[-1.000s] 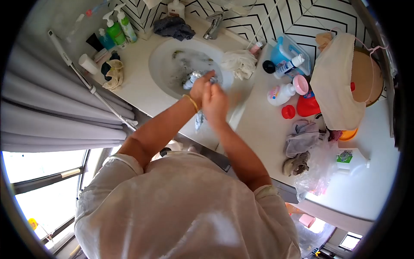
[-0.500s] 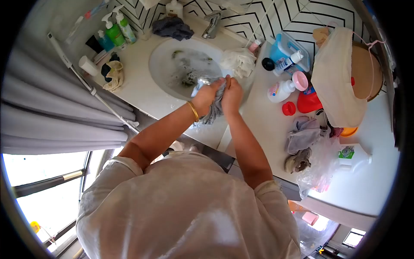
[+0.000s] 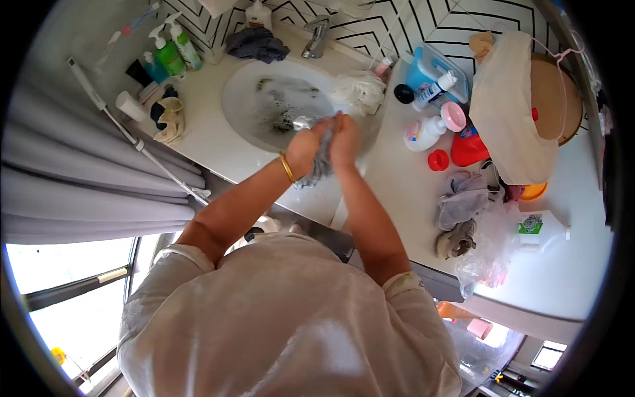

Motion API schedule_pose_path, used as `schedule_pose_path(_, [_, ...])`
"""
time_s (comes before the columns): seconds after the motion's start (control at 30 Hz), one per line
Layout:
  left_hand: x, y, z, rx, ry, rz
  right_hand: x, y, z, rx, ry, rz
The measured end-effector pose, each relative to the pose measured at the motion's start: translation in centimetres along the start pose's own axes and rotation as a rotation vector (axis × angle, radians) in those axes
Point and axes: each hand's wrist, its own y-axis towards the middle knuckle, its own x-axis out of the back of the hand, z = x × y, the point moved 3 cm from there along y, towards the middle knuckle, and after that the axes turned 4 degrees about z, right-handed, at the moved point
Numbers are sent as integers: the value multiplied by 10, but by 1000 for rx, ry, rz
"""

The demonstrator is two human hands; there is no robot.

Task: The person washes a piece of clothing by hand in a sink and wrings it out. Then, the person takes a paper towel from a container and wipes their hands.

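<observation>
Between my two hands is a wet grey cloth (image 3: 322,162), bunched over the front right rim of the white sink (image 3: 233,109). My left hand (image 3: 305,149), with a gold bracelet at the wrist, is closed round the cloth. My right hand (image 3: 344,140) grips its other side, close against the left, and is slightly blurred. Cloudy, sudsy water (image 3: 281,99) with dark bits lies in the sink. The metal faucet (image 3: 316,36) stands behind it. The cloth's lower end hangs below my hands, and part of it is hidden by them.
A white cloth (image 3: 358,91) lies at the sink's right rim, a dark cloth (image 3: 256,45) behind it. Green pump bottles (image 3: 170,57) stand back left. On the right counter are a white bottle (image 3: 424,133), a red cap (image 3: 438,160), grey cloths (image 3: 461,196) and a plastic bag (image 3: 489,248).
Earlier the grey cloth was spread wider below my hands and over the sink edge; now it is bunched narrower between them. The whole view has shifted slightly.
</observation>
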Motion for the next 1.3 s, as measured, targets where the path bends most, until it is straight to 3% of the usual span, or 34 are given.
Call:
schedule_pose_path(0.03, [-9,2,6,-3,-99,158,7,6,0,-126,-64,48])
schedule_pose_path(0.1, [2,13,3,99,-196,195,2,-13,22,97,-127,45])
schedule_pose_path(0.17, [7,19,-4,486,-585,328,1,-46,57,296,-225,79])
schedule_pose_path(0.27, [1,6,-5,-51,-44,121,5,-12,21,85,-26,-55])
schedule_pose_path(0.3, [-5,3,-1,98,-13,218,12,3,11,-131,15,41])
schedule_pose_path(0.4, [0,18,-1,191,-275,184,8,-20,32,249,-108,-84])
schedule_pose_path(0.43, [8,37,13,120,-129,360,3,-39,55,270,-191,56])
schedule_pose_path(0.47, [17,56,27,23,8,522,1,-45,61,324,-235,25])
schedule_pose_path(0.53, [6,34,15,116,-233,261,-4,-16,28,333,-180,-151])
schedule_pose_path(0.57, [-6,-3,-13,46,-107,112,2,-9,27,216,-138,-106])
schedule_pose_path(0.63, [1,-7,-26,-91,367,151,17,0,35,-20,-64,-26])
schedule_pose_path(0.7, [11,28,4,-60,-75,316,9,-32,65,207,-140,23])
schedule_pose_path(0.77, [13,45,18,14,-291,381,0,-38,65,334,-162,2])
schedule_pose_path(0.8, [14,48,19,49,-393,409,0,-25,57,270,-157,-6])
schedule_pose_path(0.83, [-1,10,-17,138,-366,259,4,-9,47,204,-149,-17])
schedule_pose_path(0.9, [-5,-4,-38,141,-284,378,8,18,5,137,-80,5])
schedule_pose_path(1.0, [0,1,-57,161,-214,634,41,32,-6,-360,409,552])
schedule_pose_path(1.1, [4,3,-78,203,-127,750,53,40,-3,-441,697,559])
schedule_pose_path(1.2, [-4,6,-84,280,60,834,20,35,-16,-518,1138,829])
schedule_pose_path(1.23, [-7,16,-79,182,296,775,17,29,-13,-581,1164,853])
schedule_pose_path(1.3, [-9,12,-85,229,324,864,15,9,-5,-709,1213,904])
